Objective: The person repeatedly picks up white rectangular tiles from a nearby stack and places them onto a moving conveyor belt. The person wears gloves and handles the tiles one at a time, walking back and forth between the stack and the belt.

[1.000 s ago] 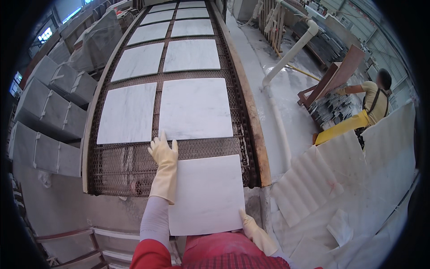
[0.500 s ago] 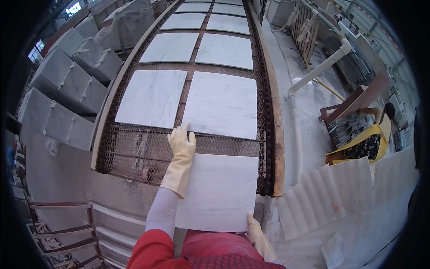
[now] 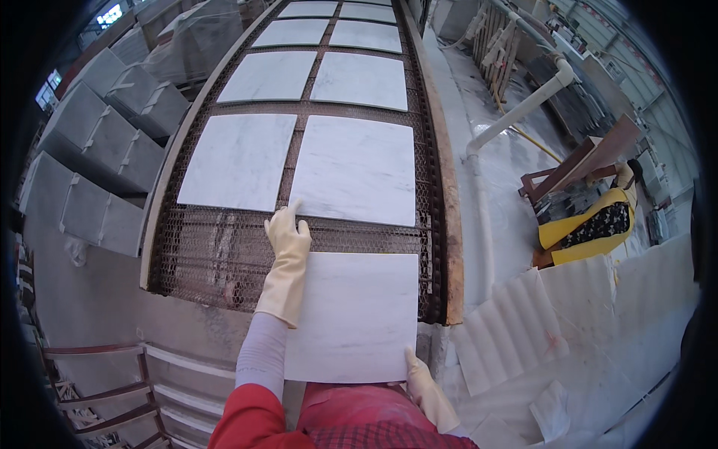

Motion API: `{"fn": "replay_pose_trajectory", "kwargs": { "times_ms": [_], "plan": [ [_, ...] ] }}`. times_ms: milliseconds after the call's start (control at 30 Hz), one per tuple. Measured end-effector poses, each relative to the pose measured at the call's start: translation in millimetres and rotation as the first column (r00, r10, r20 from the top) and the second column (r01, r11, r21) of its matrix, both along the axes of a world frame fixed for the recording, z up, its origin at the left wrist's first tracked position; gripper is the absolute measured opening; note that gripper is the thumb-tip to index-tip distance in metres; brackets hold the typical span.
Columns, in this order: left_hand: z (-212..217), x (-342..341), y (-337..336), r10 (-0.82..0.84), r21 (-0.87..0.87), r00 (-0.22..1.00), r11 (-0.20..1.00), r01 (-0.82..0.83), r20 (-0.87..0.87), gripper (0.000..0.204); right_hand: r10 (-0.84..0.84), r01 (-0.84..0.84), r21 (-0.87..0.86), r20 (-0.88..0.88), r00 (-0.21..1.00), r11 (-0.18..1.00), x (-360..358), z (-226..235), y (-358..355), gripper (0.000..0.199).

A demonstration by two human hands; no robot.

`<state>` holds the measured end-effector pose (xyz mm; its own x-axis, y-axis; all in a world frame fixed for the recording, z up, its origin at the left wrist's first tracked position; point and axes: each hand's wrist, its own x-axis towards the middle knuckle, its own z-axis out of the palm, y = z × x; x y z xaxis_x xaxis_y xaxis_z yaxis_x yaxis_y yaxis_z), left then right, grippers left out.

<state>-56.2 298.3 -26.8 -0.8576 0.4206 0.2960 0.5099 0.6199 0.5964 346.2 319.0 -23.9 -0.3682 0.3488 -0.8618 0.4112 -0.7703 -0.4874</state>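
A square white marble tile (image 3: 351,314) lies half on the near end of a metal mesh conveyor (image 3: 217,254), half over its edge toward me. My left hand (image 3: 286,258), in a pale rubber glove, lies flat along the tile's left edge with fingers stretched onto the mesh. My right hand (image 3: 426,389), gloved too, grips the tile's near right corner. Two more white tiles (image 3: 239,161) (image 3: 355,168) lie side by side on the mesh just beyond, with further pairs behind them.
Stacks of grey slabs (image 3: 97,150) stand left of the conveyor. A white pipe (image 3: 516,116) runs along the wet floor at right. A person in yellow (image 3: 598,224) bends near a wooden rack. Corrugated white sheets (image 3: 553,329) lie at my right.
The tile has slid farther onto the mesh, with my left hand pushing along its left edge. The tiles ahead have drawn away up the conveyor, and my view has tilted.
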Motion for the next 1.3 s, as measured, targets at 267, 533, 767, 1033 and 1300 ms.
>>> {"fn": "replay_pose_trajectory", "kwargs": {
  "times_ms": [267,533,767,1033,1300],
  "plan": [
    [-5.5,-2.5,7.5,0.032,-0.030,0.998,0.999,-0.034,-0.055,0.040,0.055,-0.055,0.021,0.000,0.998,0.998,-4.9,4.9,5.4,0.072],
    [36.9,33.5,-24.0,-0.004,0.071,0.998,0.997,-0.001,0.070,0.041,0.059,-0.059,0.038,-0.001,0.998,0.998,-5.6,-6.7,2.5,0.066],
    [36.1,122.7,-148.8,0.120,0.298,0.968,0.937,-0.184,0.221,0.036,0.068,-0.066,0.035,-0.045,0.997,0.997,-4.0,-7.6,0.3,0.072],
    [-30.4,187.6,-241.7,0.195,0.244,0.745,0.867,-0.436,0.638,0.041,0.111,-0.110,0.010,-0.030,0.993,0.994,-7.8,8.9,-0.7,0.073],
    [-11.2,224.3,-236.6,-0.077,0.219,0.282,0.827,-0.518,0.956,0.058,0.086,-0.082,0.057,-0.076,0.993,0.995,-1.3,14.0,-5.7,0.066]
  ]
}}
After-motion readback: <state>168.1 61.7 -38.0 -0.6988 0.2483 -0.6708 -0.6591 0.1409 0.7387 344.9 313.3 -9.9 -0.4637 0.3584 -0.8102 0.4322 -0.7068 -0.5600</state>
